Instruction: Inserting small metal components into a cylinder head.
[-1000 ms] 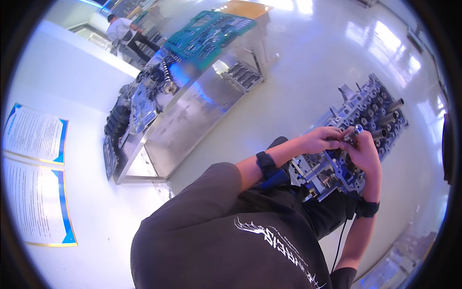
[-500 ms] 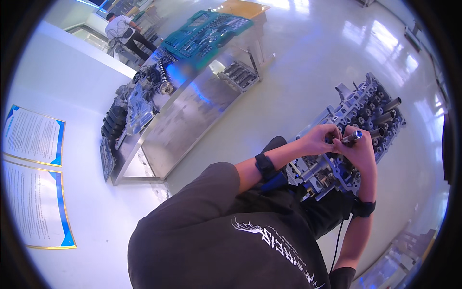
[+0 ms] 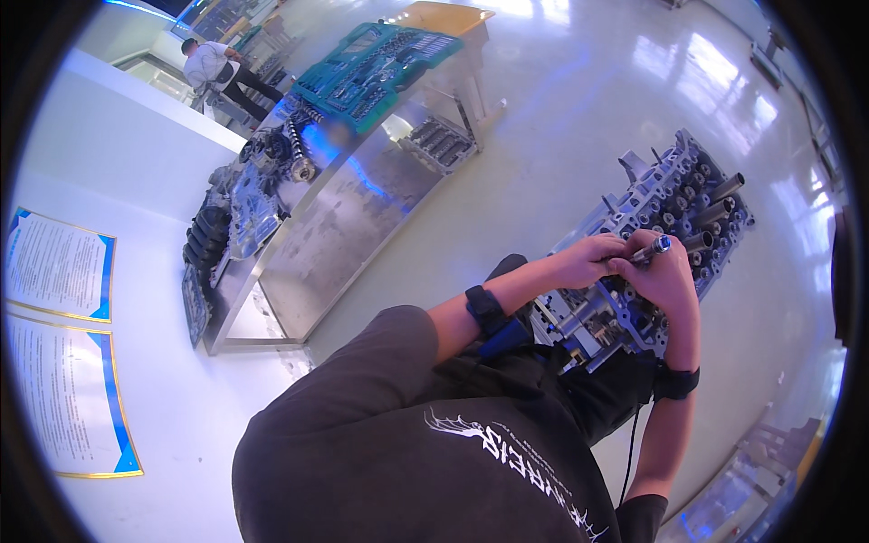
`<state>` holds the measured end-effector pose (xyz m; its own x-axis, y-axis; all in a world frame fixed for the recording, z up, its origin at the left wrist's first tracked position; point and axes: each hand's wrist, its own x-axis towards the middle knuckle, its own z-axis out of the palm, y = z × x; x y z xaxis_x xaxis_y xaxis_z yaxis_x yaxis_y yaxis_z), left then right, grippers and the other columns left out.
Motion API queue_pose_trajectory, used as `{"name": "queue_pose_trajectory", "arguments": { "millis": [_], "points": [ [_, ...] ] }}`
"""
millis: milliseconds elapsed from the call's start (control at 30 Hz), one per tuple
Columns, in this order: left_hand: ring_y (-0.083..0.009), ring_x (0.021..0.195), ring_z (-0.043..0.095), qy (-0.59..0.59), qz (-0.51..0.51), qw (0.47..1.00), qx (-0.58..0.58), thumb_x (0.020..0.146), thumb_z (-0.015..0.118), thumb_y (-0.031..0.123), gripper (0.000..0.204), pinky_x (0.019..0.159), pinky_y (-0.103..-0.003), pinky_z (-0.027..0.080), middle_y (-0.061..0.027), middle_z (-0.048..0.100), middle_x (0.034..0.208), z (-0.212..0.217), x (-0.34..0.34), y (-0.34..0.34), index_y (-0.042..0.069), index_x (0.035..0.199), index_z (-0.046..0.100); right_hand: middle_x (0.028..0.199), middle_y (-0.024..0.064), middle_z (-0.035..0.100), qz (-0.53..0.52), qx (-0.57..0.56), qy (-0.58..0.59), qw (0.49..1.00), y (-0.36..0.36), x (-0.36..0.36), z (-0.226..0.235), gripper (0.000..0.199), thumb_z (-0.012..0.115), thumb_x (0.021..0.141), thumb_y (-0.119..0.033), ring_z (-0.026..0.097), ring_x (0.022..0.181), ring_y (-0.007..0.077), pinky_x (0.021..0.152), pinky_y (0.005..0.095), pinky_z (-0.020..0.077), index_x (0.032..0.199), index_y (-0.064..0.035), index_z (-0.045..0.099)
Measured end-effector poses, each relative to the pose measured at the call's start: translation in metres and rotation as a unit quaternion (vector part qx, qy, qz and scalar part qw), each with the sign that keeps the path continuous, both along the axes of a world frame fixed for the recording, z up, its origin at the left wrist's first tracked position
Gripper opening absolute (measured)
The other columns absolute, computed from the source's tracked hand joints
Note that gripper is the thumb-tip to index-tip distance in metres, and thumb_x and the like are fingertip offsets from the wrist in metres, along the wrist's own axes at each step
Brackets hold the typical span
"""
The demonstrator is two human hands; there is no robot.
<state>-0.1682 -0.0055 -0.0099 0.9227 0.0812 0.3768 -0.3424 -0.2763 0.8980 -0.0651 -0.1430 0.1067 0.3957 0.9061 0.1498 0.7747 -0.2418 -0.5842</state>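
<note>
My right hand (image 3: 665,271) is closed around a short chrome socket tool (image 3: 651,251), whose round bright end sticks out past the fingers. Against it, my left hand (image 3: 587,262) has its fingers drawn together at the tool's inner end; what they pinch is hidden. Both hands are above a metal cylinder head (image 3: 641,206) with rows of round openings. Several bare metal tubes (image 3: 715,212) stand out of it beside my right hand. Below my wrists, shafts and a bracket-like part (image 3: 593,328) show on the near end.
At the left a metal workbench (image 3: 339,217) carries a teal tool case (image 3: 376,72), a camshaft (image 3: 300,154) and dark engine parts (image 3: 210,237). Another metal casting (image 3: 441,143) sits at the bench's far end, low down. A person (image 3: 222,72) stands behind a low wall.
The fingers of my left hand have closed in from a loose arch to press against my right hand. The chrome tool has tipped slightly. The whole view has shifted a little.
</note>
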Motion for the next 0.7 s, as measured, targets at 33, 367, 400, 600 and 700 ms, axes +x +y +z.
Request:
{"name": "queue_pose_trajectory", "arguments": {
  "millis": [33, 367, 400, 600, 700],
  "points": [
    [-0.0216, 0.105, 0.056, -0.001, -0.002, 1.000, -0.001, 0.089, 0.063, 0.005, 0.024, 0.095, -0.035, 0.044, -0.0093, 0.062, 0.111, 0.000, 0.000, -0.001, 0.001, 0.112, 0.062, 0.070, 0.0113, 0.063, 0.015, 0.011, 0.023, 1.000, -0.001, 0.001, 0.000, 0.024, 0.080, 0.066, -0.019, 0.063, 0.067, 0.0285, 0.062, 0.0371, 0.0497, 0.078, -0.0047, 0.065],
    [-0.0148, 0.104, 0.056, 0.049, -0.083, 0.989, -0.109, 0.084, 0.071, 0.013, 0.035, 0.092, -0.034, 0.045, -0.0056, 0.061, 0.109, 0.009, -0.010, 0.014, 0.002, 0.116, 0.062, 0.075, 0.0130, 0.066, 0.132, 0.071, 0.092, 0.984, 0.001, 0.013, -0.002, 0.021, 0.074, 0.069, -0.010, 0.065, 0.073, 0.0301, 0.067, 0.0357, 0.0505, 0.090, -0.0051, 0.070],
    [-0.0142, 0.101, 0.056, 0.069, -0.059, 0.989, -0.114, 0.084, 0.071, 0.011, 0.033, 0.091, -0.033, 0.046, -0.0051, 0.062, 0.107, 0.015, -0.010, 0.010, 0.002, 0.114, 0.062, 0.075, 0.0130, 0.066, 0.121, 0.065, 0.089, 0.986, -0.002, 0.012, 0.001, 0.021, 0.074, 0.069, -0.010, 0.065, 0.073, 0.0301, 0.067, 0.0357, 0.0505, 0.090, -0.0051, 0.070],
    [-0.0126, 0.092, 0.057, 0.082, -0.035, 0.990, -0.109, 0.083, 0.071, 0.008, 0.024, 0.085, -0.031, 0.047, -0.0040, 0.063, 0.100, 0.019, -0.004, 0.003, 0.001, 0.105, 0.063, 0.068, 0.0118, 0.064, 0.053, 0.022, 0.110, 0.992, -0.007, 0.010, 0.004, 0.023, 0.077, 0.068, -0.016, 0.063, 0.064, 0.0283, 0.062, 0.0351, 0.0487, 0.087, -0.0052, 0.071],
    [-0.0131, 0.090, 0.057, 0.077, -0.013, 0.993, -0.092, 0.082, 0.073, 0.009, 0.020, 0.082, -0.031, 0.047, -0.0038, 0.063, 0.094, 0.022, -0.004, 0.002, 0.002, 0.100, 0.066, 0.067, 0.0106, 0.061, 0.050, 0.036, 0.101, 0.993, -0.006, 0.010, 0.003, 0.023, 0.079, 0.068, -0.020, 0.061, 0.063, 0.0279, 0.060, 0.0359, 0.0474, 0.083, -0.0055, 0.070]
  ]
}}
